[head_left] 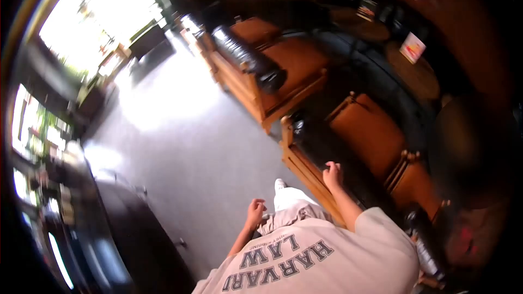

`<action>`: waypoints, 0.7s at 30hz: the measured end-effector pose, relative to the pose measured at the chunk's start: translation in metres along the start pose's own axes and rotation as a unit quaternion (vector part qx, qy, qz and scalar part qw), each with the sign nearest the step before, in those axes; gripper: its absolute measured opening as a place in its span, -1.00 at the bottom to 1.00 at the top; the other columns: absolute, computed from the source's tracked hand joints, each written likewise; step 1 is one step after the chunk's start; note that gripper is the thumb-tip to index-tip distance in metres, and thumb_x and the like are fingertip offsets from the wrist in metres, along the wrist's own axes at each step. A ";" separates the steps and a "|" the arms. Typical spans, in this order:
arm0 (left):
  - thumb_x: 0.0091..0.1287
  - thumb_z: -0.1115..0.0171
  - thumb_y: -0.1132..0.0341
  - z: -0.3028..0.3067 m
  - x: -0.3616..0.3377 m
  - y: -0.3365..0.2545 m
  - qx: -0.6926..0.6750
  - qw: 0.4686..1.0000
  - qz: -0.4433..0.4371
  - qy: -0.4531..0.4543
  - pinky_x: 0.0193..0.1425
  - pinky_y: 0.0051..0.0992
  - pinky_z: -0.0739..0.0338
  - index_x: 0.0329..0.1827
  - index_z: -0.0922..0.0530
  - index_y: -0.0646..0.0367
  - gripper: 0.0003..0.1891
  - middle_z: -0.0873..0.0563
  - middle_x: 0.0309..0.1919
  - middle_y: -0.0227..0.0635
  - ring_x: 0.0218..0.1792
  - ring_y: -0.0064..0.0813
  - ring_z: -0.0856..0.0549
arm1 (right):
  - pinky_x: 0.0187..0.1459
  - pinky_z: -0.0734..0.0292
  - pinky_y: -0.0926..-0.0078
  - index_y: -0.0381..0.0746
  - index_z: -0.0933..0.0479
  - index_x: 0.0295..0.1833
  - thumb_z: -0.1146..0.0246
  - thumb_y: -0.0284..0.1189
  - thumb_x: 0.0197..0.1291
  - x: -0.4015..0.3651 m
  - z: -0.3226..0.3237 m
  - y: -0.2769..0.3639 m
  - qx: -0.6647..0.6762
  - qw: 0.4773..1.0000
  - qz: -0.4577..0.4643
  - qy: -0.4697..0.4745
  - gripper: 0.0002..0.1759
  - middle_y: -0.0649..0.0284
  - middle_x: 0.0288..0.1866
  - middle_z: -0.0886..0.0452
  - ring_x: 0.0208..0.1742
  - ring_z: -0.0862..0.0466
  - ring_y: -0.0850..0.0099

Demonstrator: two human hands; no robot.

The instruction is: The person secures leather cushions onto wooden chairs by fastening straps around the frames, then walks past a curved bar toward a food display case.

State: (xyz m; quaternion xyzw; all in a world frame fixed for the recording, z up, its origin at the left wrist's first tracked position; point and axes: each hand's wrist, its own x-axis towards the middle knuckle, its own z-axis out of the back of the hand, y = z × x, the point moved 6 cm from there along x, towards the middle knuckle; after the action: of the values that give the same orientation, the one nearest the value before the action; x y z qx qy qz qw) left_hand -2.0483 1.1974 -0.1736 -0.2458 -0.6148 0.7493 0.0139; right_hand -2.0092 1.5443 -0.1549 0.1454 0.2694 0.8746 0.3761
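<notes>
My left hand (256, 212) hangs beside my waist, near the grey shorts (291, 216), over the grey floor. Its fingers are loosely curled, and whether they hold anything is too small to tell. My right hand (333, 175) is held out in front of the dark bolster (332, 149) on a wooden-framed seat, with its fingers bent. Nothing can be made out in it. A white shoe (280, 184) shows ahead of my body on the floor, below a light printed shirt (327, 250).
Wooden seats with orange cushions (368, 130) line the right side, beside round tables (417, 76) bearing small cards (413, 48). Grey floor (190, 147) stretches ahead toward bright windows (90, 19). A dark counter (136, 228) runs along the left.
</notes>
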 end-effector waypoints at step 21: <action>0.10 -0.08 0.45 -0.176 0.296 -0.230 0.275 0.861 -0.268 0.334 -0.36 -0.53 -0.47 -0.30 -0.50 0.25 -0.87 -0.64 -0.49 -0.22 -0.45 -0.46 -0.63 | -0.02 -0.25 0.24 -0.18 -0.37 -0.07 -0.09 -0.50 -0.06 -0.153 0.169 -0.121 0.089 0.733 -0.435 -0.515 -0.66 0.18 -0.02 -0.29 0.01 -0.28 0.19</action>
State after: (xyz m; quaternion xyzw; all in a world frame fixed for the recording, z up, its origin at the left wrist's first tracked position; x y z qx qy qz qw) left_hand -2.3051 1.5100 -0.0857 -0.2936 -0.3845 0.7282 0.4855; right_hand -1.7584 1.5621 -0.0955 0.4731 0.1450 0.3791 0.7820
